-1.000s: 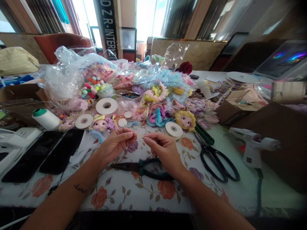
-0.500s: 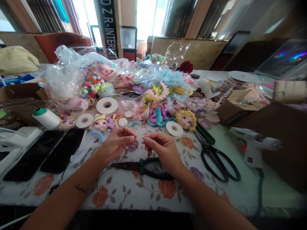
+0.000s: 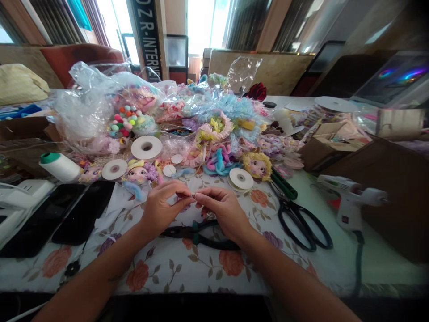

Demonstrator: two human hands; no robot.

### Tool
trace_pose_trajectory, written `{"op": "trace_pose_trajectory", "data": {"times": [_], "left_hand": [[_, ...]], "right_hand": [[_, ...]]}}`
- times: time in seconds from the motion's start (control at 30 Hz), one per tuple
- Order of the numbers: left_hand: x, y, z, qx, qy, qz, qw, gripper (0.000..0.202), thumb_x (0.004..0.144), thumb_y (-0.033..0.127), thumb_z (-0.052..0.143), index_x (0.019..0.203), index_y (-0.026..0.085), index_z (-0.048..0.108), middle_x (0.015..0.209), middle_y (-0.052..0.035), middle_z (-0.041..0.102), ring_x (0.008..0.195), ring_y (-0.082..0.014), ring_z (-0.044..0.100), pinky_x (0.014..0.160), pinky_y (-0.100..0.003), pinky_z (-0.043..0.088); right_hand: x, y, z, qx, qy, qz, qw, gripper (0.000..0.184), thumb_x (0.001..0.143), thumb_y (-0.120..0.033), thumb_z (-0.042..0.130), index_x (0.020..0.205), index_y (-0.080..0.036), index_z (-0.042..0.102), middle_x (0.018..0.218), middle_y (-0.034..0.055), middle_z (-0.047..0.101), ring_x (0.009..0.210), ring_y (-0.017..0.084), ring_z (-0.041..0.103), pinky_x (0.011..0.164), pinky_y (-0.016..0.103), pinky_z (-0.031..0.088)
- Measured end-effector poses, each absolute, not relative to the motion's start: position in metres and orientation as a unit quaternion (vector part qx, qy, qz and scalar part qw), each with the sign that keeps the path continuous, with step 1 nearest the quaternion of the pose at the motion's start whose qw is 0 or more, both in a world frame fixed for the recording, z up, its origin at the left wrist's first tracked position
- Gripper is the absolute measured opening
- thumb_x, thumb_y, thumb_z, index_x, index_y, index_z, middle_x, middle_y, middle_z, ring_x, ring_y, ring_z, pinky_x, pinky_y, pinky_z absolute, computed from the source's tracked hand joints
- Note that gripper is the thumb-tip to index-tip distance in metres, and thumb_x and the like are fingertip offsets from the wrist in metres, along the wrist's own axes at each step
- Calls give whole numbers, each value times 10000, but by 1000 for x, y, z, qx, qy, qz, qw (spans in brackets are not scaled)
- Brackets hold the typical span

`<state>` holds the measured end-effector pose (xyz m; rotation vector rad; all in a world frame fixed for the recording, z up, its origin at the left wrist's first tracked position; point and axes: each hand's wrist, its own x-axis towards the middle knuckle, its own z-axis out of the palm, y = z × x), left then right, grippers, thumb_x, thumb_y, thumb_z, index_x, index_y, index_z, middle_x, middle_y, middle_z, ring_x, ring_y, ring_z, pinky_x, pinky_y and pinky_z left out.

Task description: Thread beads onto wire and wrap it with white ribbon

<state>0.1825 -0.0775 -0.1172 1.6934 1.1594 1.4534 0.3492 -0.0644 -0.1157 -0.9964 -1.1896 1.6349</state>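
Note:
My left hand (image 3: 166, 203) and my right hand (image 3: 223, 209) meet fingertip to fingertip above the flowered tablecloth (image 3: 167, 273). Each is closed in a pinch of thumb and forefinger. Something tiny and shiny shows where the fingertips come together, too small to name. Below my hands lies a pair of long-nose pliers (image 3: 182, 231) with dark green handles, its jaws pointing left and part of a handle covered by my right hand. A roll of white ribbon (image 3: 241, 179) sits just beyond my right hand.
Black-handled scissors (image 3: 303, 226) and a white glue gun (image 3: 348, 199) lie on the right, near a cardboard box (image 3: 335, 143). Two dark phones (image 3: 85, 212) rest on the left by a thread spool (image 3: 60, 166). Doll heads (image 3: 257, 165), ribbons and plastic bags (image 3: 83, 98) pile up behind.
My hands were slightly apart, each pinching; now their fingertips touch. My left hand has moved right and turned, its knuckles more upward. The pliers have stayed on the cloth.

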Motion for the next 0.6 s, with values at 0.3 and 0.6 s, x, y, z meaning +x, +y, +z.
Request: {"op": "trace_pose_trajectory", "data": {"times": [0.3, 0.6], "left_hand": [[182, -71, -127, 770, 328, 543, 64, 82, 749, 144, 712, 801, 184, 663, 728, -21, 673, 674, -132, 628, 641, -233, 511], [181, -72, -128, 788, 346, 509, -12, 119, 812, 123, 647, 913, 171, 686, 803, -48, 688, 725, -130, 627, 659, -238, 505]], "right_hand": [[351, -63, -111, -413, -528, 623, 402, 201, 706, -340, 697, 691, -154, 623, 610, -37, 539, 487, 56, 456, 445, 178, 376], [351, -63, -115, -413, -566, 584, 411, 232, 758, -386, 652, 747, -161, 593, 607, -42, 507, 494, 72, 467, 448, 197, 376]]}}
